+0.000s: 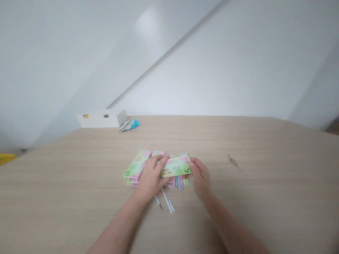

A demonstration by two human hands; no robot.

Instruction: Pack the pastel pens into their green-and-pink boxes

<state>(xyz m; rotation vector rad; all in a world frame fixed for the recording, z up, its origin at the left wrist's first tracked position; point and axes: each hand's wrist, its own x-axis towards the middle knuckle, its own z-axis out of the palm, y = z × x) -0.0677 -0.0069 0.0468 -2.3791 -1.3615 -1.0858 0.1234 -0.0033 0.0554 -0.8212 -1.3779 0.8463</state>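
A slim green-and-pink packet point(176, 166) marked with a 5 lies across both of my hands. My right hand point(201, 177) pinches its right end between thumb and fingers. Over its left end rests my left hand point(151, 175), with fingers on top and thumb along the lower edge. Beneath and to the left is a stack of similar packets point(138, 164), partly hidden by the left hand. Pastel pencil-like sticks point(181, 183) poke out under the held packet. Thin white sticks point(166, 200), one dark-tipped, lie below the left hand.
A white box point(99, 120) with cut-out holes stands at the far left of the wooden table point(254, 204). Beside it lies a crumpled grey-and-blue wrapper point(130, 125). A small dark mark or thin object point(233, 161) is on the right; blur hides its kind.
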